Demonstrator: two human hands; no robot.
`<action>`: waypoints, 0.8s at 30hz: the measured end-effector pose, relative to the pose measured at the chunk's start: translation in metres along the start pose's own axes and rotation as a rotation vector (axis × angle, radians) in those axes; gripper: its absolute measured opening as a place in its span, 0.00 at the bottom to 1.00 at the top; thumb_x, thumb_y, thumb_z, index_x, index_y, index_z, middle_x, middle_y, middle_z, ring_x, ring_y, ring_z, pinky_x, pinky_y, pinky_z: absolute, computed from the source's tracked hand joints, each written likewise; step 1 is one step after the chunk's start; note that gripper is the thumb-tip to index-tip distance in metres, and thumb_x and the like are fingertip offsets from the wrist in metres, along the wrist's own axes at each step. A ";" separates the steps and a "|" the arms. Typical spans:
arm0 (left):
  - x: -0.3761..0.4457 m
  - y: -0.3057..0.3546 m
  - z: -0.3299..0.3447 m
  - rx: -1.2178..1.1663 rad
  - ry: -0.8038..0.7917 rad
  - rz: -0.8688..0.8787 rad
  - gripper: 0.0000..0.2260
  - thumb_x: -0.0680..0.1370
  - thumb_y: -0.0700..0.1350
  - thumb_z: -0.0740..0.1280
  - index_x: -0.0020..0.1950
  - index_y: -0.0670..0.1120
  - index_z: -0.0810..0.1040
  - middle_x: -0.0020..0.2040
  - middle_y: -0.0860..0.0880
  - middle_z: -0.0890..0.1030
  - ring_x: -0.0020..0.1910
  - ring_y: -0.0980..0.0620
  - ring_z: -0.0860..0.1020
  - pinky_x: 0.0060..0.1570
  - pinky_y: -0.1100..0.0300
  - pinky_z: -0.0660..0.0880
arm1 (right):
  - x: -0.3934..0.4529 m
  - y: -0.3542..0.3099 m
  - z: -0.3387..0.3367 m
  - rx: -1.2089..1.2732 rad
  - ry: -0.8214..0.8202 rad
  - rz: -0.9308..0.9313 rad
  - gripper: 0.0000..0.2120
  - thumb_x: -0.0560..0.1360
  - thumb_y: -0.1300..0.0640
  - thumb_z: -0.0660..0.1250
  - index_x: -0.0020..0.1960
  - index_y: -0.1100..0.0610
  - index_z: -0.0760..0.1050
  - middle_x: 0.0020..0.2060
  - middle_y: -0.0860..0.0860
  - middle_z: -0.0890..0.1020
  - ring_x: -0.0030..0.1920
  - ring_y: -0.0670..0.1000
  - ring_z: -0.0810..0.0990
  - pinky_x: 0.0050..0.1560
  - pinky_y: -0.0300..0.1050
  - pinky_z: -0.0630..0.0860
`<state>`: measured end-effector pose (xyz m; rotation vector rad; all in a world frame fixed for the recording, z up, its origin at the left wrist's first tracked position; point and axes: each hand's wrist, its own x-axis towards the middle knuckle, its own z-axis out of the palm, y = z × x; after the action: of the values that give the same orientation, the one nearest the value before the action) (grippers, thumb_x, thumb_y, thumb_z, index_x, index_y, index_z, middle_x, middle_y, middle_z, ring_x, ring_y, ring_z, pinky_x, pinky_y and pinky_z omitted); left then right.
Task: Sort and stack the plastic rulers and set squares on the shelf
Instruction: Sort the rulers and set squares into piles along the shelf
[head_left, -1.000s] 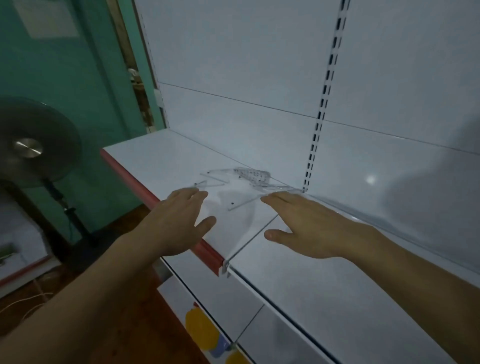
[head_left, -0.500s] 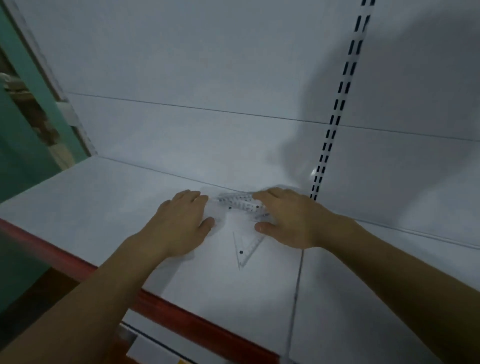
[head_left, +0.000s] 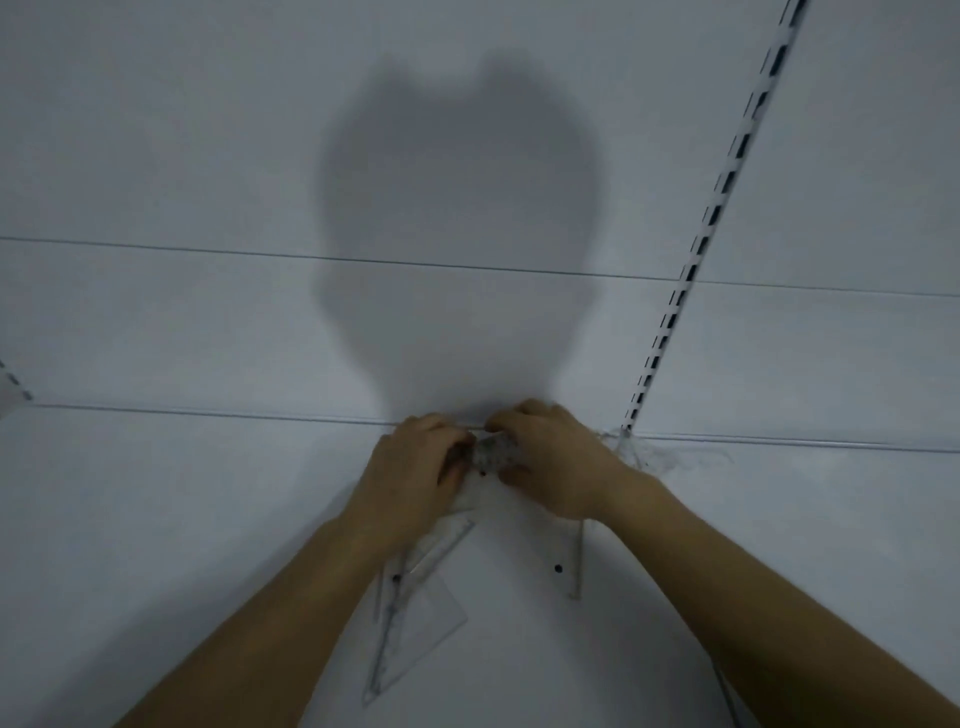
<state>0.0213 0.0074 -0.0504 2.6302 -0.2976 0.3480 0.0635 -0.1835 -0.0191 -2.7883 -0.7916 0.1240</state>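
1. Both hands at the back of the shelf (head_left: 156, 519), close together, fingers curled: left hand (head_left: 410, 478) and right hand (head_left: 550, 462) both pinching a small clear ruler piece (head_left: 493, 453) with dark markings, held between them just in front of the back wall.
2. Lying flat on the shelf nearer the front: one clear set square (head_left: 415, 618) under the left forearm, another clear set square (head_left: 563, 566) under the right wrist, apart from each other. Possibly more clear pieces by the slotted upright (head_left: 670, 312); too faint to tell.
3. Best to keep the pinch on the edges, not the faces, since clear plastic likely slips and bends.
4. Good to square the held piece against the back wall before release, long edge parallel to it.
5. Next likely need: slide each set square flat across the shelf rather than lift by a corner, then match right angles before stacking.
6. Risk: transparent edges hard to see on white; check alignment by touch.
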 end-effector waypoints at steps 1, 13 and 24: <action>-0.001 -0.003 0.000 -0.047 0.045 0.015 0.14 0.73 0.48 0.67 0.56 0.49 0.83 0.50 0.50 0.82 0.46 0.49 0.78 0.46 0.53 0.76 | 0.000 0.001 0.002 0.045 0.030 0.004 0.26 0.72 0.51 0.72 0.69 0.50 0.73 0.64 0.55 0.74 0.63 0.60 0.74 0.66 0.53 0.71; -0.005 -0.003 -0.011 -0.245 0.215 0.072 0.05 0.80 0.43 0.67 0.45 0.48 0.82 0.40 0.54 0.81 0.40 0.57 0.76 0.41 0.63 0.72 | -0.011 0.005 0.003 0.462 0.487 -0.086 0.16 0.73 0.60 0.76 0.59 0.51 0.78 0.38 0.39 0.80 0.44 0.41 0.80 0.48 0.30 0.73; -0.013 0.023 -0.020 -0.436 0.276 -0.008 0.09 0.83 0.44 0.62 0.45 0.51 0.78 0.36 0.58 0.81 0.33 0.55 0.81 0.34 0.65 0.76 | -0.018 0.004 -0.005 0.894 0.495 0.046 0.07 0.75 0.60 0.75 0.50 0.54 0.79 0.36 0.52 0.84 0.33 0.53 0.84 0.36 0.47 0.80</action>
<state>-0.0005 -0.0014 -0.0274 2.1264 -0.2385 0.5666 0.0510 -0.1973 -0.0147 -1.8656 -0.3950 -0.1645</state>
